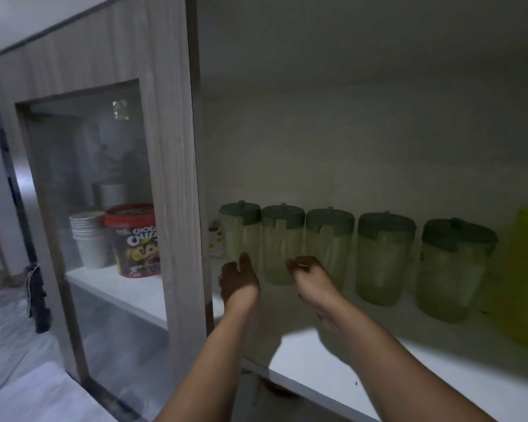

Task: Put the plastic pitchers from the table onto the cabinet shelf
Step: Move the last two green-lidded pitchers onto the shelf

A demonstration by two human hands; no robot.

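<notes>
Fingers of your left hand (238, 277) were spread loosely beside the second translucent green-lidded plastic pitcher (282, 243), holding nothing; those of your right hand (310, 277) were curled in at its other side, also gripping nothing. Five such pitchers stood upright in a row on the white cabinet shelf (333, 363). Behind the glass cabinet door (104, 208) sat a red-lidded chocolate cereal tub (136, 240) and stacked white paper cups (89, 239).
</notes>
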